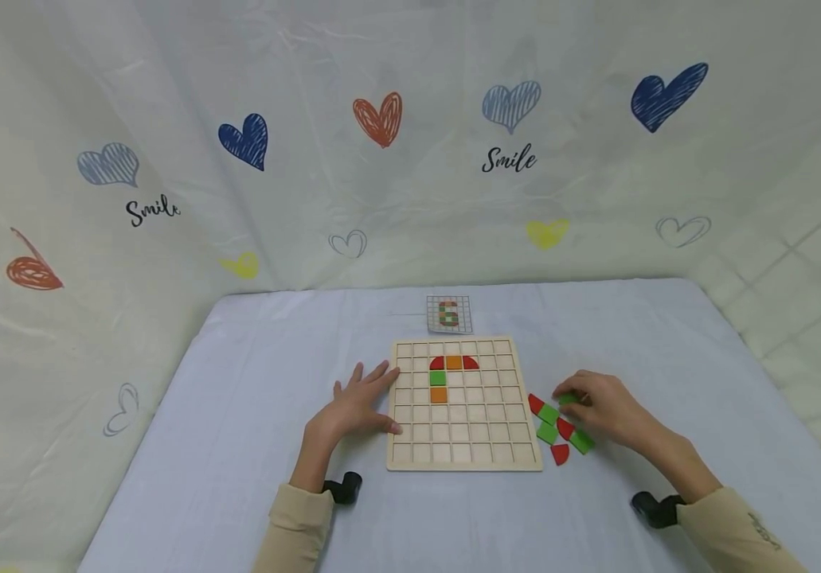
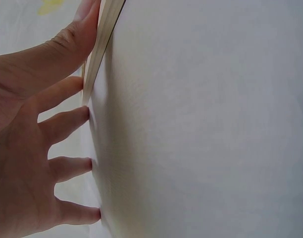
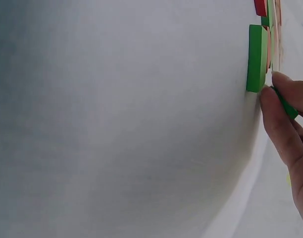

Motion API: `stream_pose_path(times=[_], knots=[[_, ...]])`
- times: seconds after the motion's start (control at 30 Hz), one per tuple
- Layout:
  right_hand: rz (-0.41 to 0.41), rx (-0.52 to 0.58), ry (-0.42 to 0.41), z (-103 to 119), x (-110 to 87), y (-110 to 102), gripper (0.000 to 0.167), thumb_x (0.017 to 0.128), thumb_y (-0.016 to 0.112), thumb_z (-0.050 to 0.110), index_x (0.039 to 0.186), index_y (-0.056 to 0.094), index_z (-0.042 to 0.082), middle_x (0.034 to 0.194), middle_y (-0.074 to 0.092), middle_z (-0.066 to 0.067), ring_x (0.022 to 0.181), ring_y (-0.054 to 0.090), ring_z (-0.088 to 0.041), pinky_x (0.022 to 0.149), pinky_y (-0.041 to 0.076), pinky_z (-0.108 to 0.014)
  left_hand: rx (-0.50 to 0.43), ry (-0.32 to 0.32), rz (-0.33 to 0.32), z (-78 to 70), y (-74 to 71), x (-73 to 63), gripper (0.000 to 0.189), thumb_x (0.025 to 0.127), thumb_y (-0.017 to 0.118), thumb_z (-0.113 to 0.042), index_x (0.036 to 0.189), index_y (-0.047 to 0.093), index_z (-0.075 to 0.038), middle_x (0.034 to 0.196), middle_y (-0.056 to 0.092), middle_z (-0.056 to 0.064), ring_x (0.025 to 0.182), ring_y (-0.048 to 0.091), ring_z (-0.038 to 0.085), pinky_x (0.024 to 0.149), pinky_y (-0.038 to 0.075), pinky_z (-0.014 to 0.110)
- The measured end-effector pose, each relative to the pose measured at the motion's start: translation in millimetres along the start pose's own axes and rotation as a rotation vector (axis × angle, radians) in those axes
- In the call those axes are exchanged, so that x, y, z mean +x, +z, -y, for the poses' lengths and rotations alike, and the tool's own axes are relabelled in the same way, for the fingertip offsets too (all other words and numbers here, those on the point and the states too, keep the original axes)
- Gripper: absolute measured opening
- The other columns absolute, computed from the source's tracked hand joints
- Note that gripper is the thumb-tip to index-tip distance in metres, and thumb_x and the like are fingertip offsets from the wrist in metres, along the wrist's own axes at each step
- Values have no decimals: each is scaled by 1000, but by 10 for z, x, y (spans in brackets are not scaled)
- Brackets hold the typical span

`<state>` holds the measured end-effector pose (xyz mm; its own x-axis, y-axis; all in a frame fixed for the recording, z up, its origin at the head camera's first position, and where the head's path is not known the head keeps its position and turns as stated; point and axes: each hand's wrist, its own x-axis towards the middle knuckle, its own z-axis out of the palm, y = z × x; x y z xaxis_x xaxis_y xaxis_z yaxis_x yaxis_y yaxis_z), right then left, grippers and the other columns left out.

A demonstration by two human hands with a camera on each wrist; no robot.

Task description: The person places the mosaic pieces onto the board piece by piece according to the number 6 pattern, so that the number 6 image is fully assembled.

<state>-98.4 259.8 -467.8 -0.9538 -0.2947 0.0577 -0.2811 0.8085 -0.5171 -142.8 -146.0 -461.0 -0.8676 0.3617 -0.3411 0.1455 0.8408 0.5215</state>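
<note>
A wooden grid board [image 1: 484, 414] lies on the table, with red quarter-round, orange and green square tiles set in some upper cells. My left hand [image 1: 356, 406] spreads its fingers at the board's left side, thumb and a fingertip on its edge. In the left wrist view the thumb [image 2: 67, 47] rests against the wooden edge [image 2: 103, 39], and other fingertips touch the cloth. Right of the board, my right hand [image 1: 614, 408] pinches a green tile [image 3: 286, 104] between thumb and finger. Beside it lie loose green tiles [image 1: 547, 432] and red quarter-round tiles [image 1: 560, 454].
A small pattern card [image 1: 449, 315] with a coloured figure on a grid lies just behind the board. White cloth [image 1: 274, 358] covers the table. Behind it hangs a pale curtain [image 1: 424, 191] printed with hearts. A black device [image 1: 657, 510] sits at the right wrist.
</note>
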Motion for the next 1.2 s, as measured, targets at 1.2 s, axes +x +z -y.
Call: stream_pose_path(times=[1.2], knots=[[148, 262, -43, 491, 499, 182, 30, 86, 82, 8, 115, 75, 3, 105, 75, -4, 89, 68, -14, 83, 62, -32, -20, -2, -6, -8, -8, -12, 100, 77, 91, -34, 161, 39, -20, 172, 24, 6, 159, 2, 45, 117, 1, 78]])
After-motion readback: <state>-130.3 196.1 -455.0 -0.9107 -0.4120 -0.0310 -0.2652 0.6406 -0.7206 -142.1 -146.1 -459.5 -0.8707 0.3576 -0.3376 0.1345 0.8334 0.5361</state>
